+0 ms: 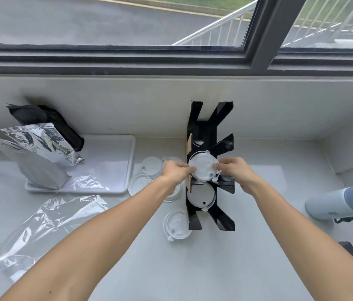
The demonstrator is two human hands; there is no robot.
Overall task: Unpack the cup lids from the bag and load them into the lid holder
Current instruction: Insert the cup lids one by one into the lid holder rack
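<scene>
Both hands are on one white cup lid point(203, 166) right over the middle slot of the black lid holder point(209, 168): left hand point(176, 171) pinching the rim on the side away from the holder's angled fins, right hand point(235, 170) pinching the fin-side rim. Another lid point(201, 195) already sits in the holder slot just nearer the person. Loose lids point(176, 224) lie on the bench point(258, 246) beside the holder, with the empty clear bag point(45, 227) further out that way. These lids look like thin, light plastic, probably a bit flexy and slick, so I'd grip by opposite rim edges, not the flat center, and not squeeze hard or they could bow and pop out.
</scene>
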